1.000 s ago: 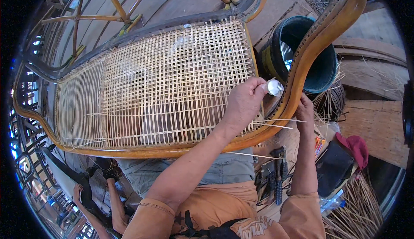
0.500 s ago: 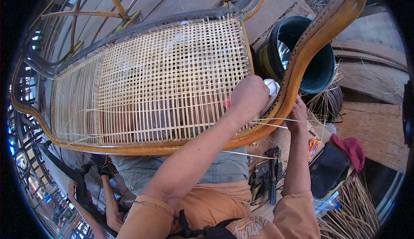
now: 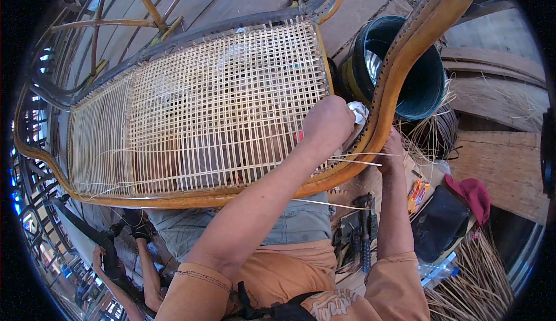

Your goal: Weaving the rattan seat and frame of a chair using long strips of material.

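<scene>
A chair frame of bent, glossy brown rattan (image 3: 382, 121) lies across my lap, and an open-weave cane panel (image 3: 226, 89) fills much of it. My left hand (image 3: 330, 121) is closed in a fist over the panel's right edge; what its fingers grip is hidden. Right beside that fist sits a crumpled white thing (image 3: 358, 112). Outside the curved rail, my right hand (image 3: 392, 150) has its fingers curled close behind the wood, partly hidden; I cannot make out what they hold. Loose cane strands (image 3: 362, 162) stick out over the rail toward my right wrist.
A dark green bucket (image 3: 425, 104) stands beyond the rail. To my right lie hand tools (image 3: 366, 234), a black bag (image 3: 440, 222), a dark red cap (image 3: 469, 196), a clear bottle (image 3: 440, 272) and a cane bundle (image 3: 475, 274). Another person's arms (image 3: 152, 274) show at lower left.
The whole view has shifted slightly, moving the chair frame a little left in the picture. My right hand's fingers are tucked further behind the rail. My left fist keeps its place at the panel's edge.
</scene>
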A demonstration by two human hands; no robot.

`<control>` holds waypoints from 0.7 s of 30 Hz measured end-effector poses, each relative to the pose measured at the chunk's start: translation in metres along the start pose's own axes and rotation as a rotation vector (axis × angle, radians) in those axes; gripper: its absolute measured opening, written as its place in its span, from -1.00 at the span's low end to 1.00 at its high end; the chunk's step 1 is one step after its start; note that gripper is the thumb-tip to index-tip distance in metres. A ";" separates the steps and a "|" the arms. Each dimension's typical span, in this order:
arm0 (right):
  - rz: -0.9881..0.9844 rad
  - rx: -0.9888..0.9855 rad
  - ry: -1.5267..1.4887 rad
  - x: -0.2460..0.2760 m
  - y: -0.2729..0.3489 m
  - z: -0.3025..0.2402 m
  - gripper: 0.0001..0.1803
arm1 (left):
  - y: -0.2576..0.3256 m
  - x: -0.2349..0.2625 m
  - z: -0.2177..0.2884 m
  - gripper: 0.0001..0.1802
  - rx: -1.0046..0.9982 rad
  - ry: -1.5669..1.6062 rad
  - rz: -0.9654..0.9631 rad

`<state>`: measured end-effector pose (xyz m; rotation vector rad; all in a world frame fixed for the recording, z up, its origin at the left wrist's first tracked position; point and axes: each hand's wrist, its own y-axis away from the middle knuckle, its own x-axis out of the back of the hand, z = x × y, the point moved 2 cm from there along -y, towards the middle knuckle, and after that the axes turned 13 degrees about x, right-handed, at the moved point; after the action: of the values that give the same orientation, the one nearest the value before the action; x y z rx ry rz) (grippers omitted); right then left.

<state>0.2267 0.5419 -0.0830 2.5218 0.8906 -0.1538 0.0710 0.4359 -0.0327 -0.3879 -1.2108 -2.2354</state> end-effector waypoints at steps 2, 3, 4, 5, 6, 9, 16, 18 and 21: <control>0.034 0.012 0.039 0.002 -0.001 0.002 -0.76 | 0.000 -0.001 0.000 -0.75 -0.013 0.006 0.006; 0.034 0.012 0.038 0.002 0.000 0.000 -0.76 | -0.001 -0.001 0.000 -0.74 -0.025 0.012 0.014; 0.043 0.002 0.033 0.001 0.001 -0.001 -0.77 | -0.001 -0.002 -0.001 -0.74 -0.025 0.011 0.014; 0.051 -0.008 0.026 -0.002 0.002 -0.004 -0.77 | -0.001 -0.002 0.000 -0.74 -0.026 0.000 0.015; 0.051 -0.008 0.025 -0.005 0.003 -0.006 -0.77 | -0.001 -0.001 0.000 -0.74 -0.028 -0.012 0.016; 0.028 -0.033 -0.042 -0.011 0.004 -0.007 -0.74 | -0.002 -0.001 -0.001 -0.73 -0.053 -0.030 0.024; 0.055 -0.034 -0.013 -0.015 0.007 -0.010 -0.75 | -0.002 0.001 0.000 -0.73 -0.046 -0.018 0.003; 0.057 -0.052 -0.025 -0.014 0.008 -0.010 -0.75 | -0.002 0.001 0.001 -0.81 -0.059 0.051 -0.023; 0.054 -0.060 -0.049 -0.011 0.006 -0.005 -0.74 | -0.001 0.002 0.002 -0.81 -0.058 0.042 -0.058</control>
<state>0.2215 0.5341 -0.0738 2.4730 0.7958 -0.1688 0.0685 0.4372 -0.0316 -0.3302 -1.1511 -2.3207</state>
